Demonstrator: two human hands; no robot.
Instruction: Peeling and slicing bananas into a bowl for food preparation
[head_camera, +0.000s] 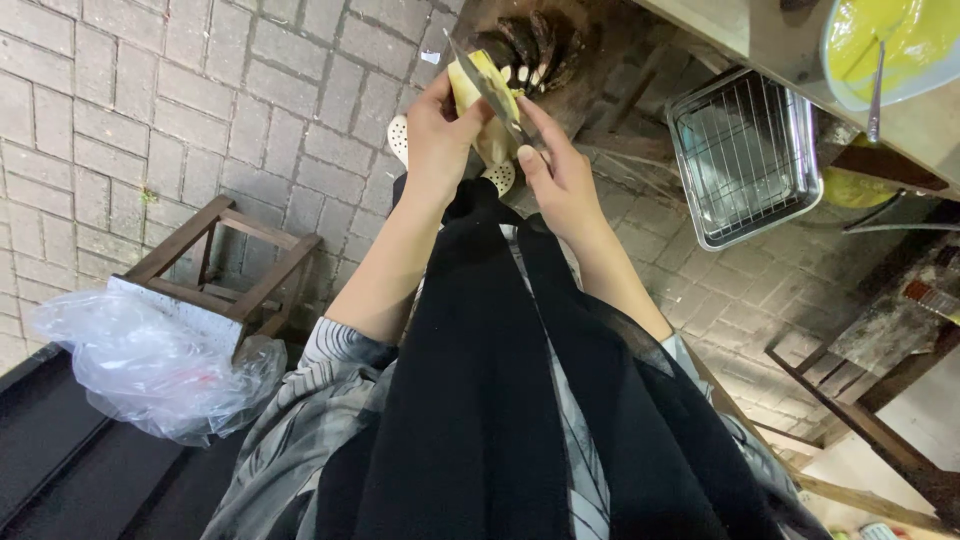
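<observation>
The left hand (435, 130) grips a pale peeled fruit (470, 85) to steady it — the right hand (560, 175) holds a knife (490, 85) across it, above the brick floor (200, 110).

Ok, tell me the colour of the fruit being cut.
Pale yellow peeled fruit, held in the left hand; head view.

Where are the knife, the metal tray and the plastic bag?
knife (492, 88), head view, middle of the blade.
metal tray (697, 218), head view, its left rim.
plastic bag (150, 370), head view, crumpled middle.
</observation>
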